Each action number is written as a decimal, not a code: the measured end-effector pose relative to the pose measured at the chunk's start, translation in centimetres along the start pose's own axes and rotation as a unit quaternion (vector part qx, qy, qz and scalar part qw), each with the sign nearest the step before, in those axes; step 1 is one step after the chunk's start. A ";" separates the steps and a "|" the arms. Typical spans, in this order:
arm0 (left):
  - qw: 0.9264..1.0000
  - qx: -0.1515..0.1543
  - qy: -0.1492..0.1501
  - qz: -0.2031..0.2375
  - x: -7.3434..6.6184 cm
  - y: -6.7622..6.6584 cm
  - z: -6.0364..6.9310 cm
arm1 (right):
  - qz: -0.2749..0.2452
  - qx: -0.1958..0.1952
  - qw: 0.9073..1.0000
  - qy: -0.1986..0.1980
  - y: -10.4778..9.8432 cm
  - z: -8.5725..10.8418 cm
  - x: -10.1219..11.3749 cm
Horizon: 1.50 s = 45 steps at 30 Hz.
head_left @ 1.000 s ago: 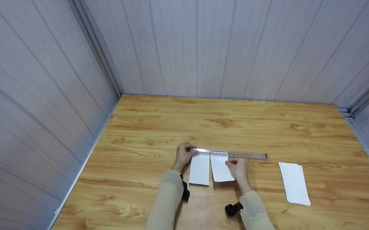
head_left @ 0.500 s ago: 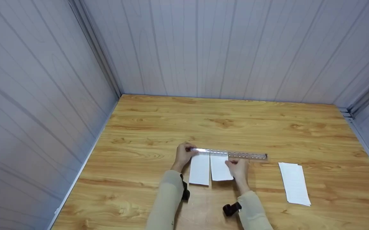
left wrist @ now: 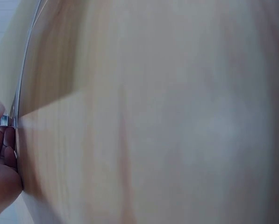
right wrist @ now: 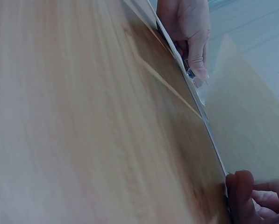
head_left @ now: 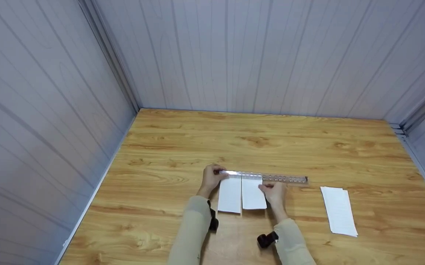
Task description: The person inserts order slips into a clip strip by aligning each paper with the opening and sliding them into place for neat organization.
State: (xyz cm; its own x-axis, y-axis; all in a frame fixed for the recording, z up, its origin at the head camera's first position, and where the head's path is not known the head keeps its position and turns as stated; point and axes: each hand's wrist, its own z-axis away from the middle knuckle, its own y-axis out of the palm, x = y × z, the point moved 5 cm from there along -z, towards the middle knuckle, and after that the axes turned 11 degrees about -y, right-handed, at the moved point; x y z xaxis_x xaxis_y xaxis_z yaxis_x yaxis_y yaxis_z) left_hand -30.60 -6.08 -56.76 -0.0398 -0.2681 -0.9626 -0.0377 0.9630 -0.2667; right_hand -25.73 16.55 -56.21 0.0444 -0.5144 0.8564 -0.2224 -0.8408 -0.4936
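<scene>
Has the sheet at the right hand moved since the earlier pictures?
Yes, slightly: that sheet has swung left at its near end, closer to the unmoved left sheet.

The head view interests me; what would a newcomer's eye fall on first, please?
Probably the shiny clear strip, its left end pinched by the left hand. Two white papers extend side by side from it toward the person, the right hand holding the right one. Overlapping white sheets lie to the right.

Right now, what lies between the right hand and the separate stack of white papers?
In the head view, bare wooden tabletop lies between the right hand and the stack; the clear ruler ends farther from the person.
</scene>
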 end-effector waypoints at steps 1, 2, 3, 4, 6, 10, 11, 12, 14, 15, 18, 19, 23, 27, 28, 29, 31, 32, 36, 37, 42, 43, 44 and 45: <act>1.000 0.000 -0.003 -0.004 0.0 0.0 0.0 | 0.001 0.003 1.000 0.004 0.0 0.0 0.0; 1.000 -0.001 -0.006 -0.008 0.0 0.0 0.0 | 0.000 0.006 1.000 0.008 0.1 0.0 -0.1; 1.000 -0.001 -0.009 -0.011 0.0 0.0 0.0 | -0.001 0.010 1.000 0.011 0.1 -0.1 -0.1; 1.000 0.000 -0.011 -0.013 0.0 0.0 0.0 | 0.000 0.013 1.000 0.015 0.1 -0.1 -0.1; 1.000 0.001 -0.013 -0.011 0.0 0.0 0.0 | 0.001 0.017 1.000 0.021 0.1 -0.1 -0.2; 1.000 0.005 -0.016 0.009 0.1 0.0 0.0 | 0.001 0.022 0.999 0.030 0.2 -0.2 -0.2; 1.000 0.005 -0.018 0.011 0.1 0.0 0.0 | 0.003 0.022 0.999 0.032 0.2 -0.2 -0.2; 1.000 0.006 -0.020 0.012 0.1 0.0 0.0 | 0.004 0.022 0.999 0.034 0.2 -0.2 -0.2; 1.000 0.006 -0.024 0.010 0.0 0.0 0.0 | 0.006 0.023 0.999 0.038 0.1 -0.3 -0.2; 1.000 0.005 -0.026 0.006 0.0 0.0 0.1 | 0.005 0.025 0.999 0.038 0.0 -0.3 -0.2; 1.000 0.005 -0.030 0.000 -0.1 0.0 0.0 | 0.004 0.028 0.999 0.039 0.0 -0.3 -0.2; 1.000 0.004 -0.024 -0.002 -0.1 0.0 0.0 | 0.004 0.029 0.999 0.038 0.0 -0.3 -0.2; 1.000 0.002 -0.014 -0.006 -0.1 -0.1 0.0 | 0.004 0.034 0.999 0.032 0.1 -0.3 -0.2; 1.000 -0.001 -0.008 -0.014 -0.1 0.0 0.0 | -0.003 0.036 0.999 0.031 0.2 -0.3 -0.3; 1.000 -0.001 -0.008 -0.015 0.0 0.0 0.0 | -0.005 0.035 0.999 0.030 0.2 -0.3 -0.3; 1.000 -0.001 -0.007 -0.016 0.0 0.0 0.0 | -0.005 0.034 0.999 0.031 0.3 -0.2 -0.3; 1.000 -0.002 -0.008 -0.014 0.0 0.0 0.0 | -0.004 0.030 0.999 0.029 0.2 -0.2 -0.2; 1.000 -0.003 -0.007 -0.014 0.0 0.0 0.0 | -0.005 0.027 0.999 0.027 0.1 -0.2 -0.1; 1.000 -0.003 -0.005 -0.012 -0.2 0.0 0.1 | -0.020 0.021 0.999 0.024 -0.2 0.1 0.0; 1.000 -0.002 -0.001 -0.010 -0.4 -0.1 0.2 | -0.028 0.021 0.999 0.027 -0.2 0.1 0.0; 1.000 0.010 0.003 0.017 -2.6 -0.4 1.3 | -0.067 0.026 0.997 0.031 -0.4 0.4 -0.2; 1.000 0.012 0.002 0.023 -3.0 -0.5 1.5 | -0.072 0.027 0.997 0.030 -0.4 0.5 -0.2; 1.000 0.014 -0.001 0.028 -3.2 -0.5 1.6 | -0.075 0.028 0.996 0.026 -0.5 0.5 -0.2; 0.999 0.015 -0.001 0.030 -3.3 -0.5 1.6 | -0.075 0.028 0.996 0.024 -0.5 0.6 -0.2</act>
State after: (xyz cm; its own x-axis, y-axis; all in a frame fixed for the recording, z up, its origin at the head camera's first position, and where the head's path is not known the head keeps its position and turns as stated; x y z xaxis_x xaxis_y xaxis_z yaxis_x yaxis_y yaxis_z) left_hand -28.83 -5.68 -53.52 -0.0392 -0.2106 -0.9768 -0.0056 0.9776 -0.2106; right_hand -25.06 17.00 -56.22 0.0260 -0.3741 0.9270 -0.1618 -0.9167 -0.3654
